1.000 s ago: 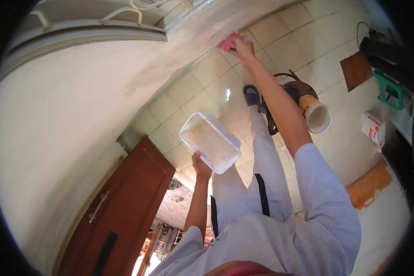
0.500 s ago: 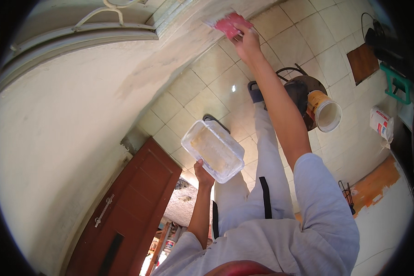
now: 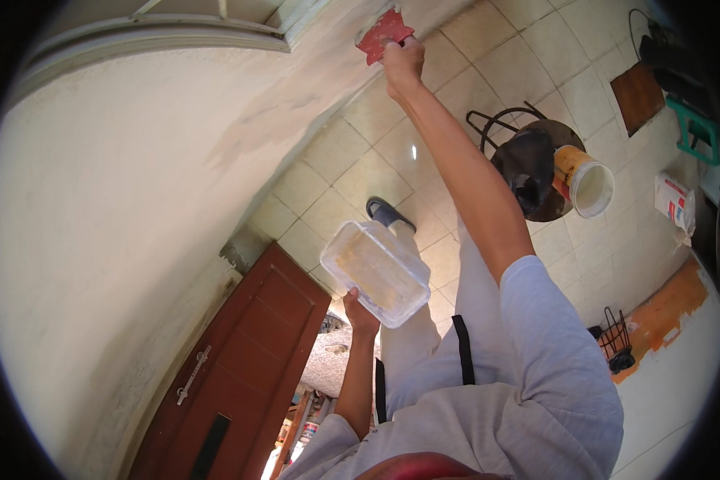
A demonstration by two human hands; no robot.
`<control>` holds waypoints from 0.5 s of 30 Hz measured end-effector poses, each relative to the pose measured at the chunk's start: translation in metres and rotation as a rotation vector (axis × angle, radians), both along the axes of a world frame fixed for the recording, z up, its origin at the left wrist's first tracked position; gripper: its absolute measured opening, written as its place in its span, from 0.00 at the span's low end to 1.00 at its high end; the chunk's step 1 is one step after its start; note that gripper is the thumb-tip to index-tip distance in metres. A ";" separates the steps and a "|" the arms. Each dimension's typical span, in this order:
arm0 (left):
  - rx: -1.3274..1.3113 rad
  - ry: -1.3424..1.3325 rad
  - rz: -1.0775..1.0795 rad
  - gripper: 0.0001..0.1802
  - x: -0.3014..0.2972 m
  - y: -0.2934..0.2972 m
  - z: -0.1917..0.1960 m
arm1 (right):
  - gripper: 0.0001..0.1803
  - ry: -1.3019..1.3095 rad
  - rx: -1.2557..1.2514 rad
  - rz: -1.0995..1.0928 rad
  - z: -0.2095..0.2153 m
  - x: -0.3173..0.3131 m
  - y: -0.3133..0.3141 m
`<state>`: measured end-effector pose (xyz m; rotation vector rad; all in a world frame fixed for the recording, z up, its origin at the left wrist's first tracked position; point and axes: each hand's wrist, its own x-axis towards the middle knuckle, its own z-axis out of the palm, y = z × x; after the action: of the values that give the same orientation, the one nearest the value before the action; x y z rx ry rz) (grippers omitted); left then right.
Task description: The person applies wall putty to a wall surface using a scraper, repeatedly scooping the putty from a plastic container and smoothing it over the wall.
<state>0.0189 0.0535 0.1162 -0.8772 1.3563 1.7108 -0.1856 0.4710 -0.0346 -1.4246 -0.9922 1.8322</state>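
My right hand (image 3: 402, 62) is stretched far forward and closed round a red putty spreader (image 3: 384, 34) with pale smears on it. The spreader's edge lies at the cream wall (image 3: 312, 80), below the window frame; whether it presses on the surface I cannot tell. Grey, damp-looking patches mark the wall beside it. In front of my body, my left hand (image 3: 362, 312) grips the near left edge of a translucent plastic tub (image 3: 376, 272). Whitish and yellowish residue coats the tub's inside. Most of the left fingers are hidden under the tub.
A round stool (image 3: 556, 212) with a dark cloth bears a tipped yellow-and-white bucket (image 3: 594, 190) to the right. Beyond it are a white bag (image 3: 674, 202) and a green plastic stool (image 3: 694, 128). A brown door (image 3: 240, 336) stands at the lower left. A window grille (image 3: 160, 32) projects at upper left.
My right hand and the spreader have moved slightly left along the wall. The tub has shifted a little down and right in the view, still in my left hand.
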 end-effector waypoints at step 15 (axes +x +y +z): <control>0.043 0.005 0.069 0.41 -0.009 -0.013 0.008 | 0.10 0.082 -0.078 0.012 0.028 0.043 -0.022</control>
<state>0.0103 0.0403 0.1240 -0.9052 1.3014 1.7889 -0.1421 0.4487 -0.0065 -1.3795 -0.8998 1.9410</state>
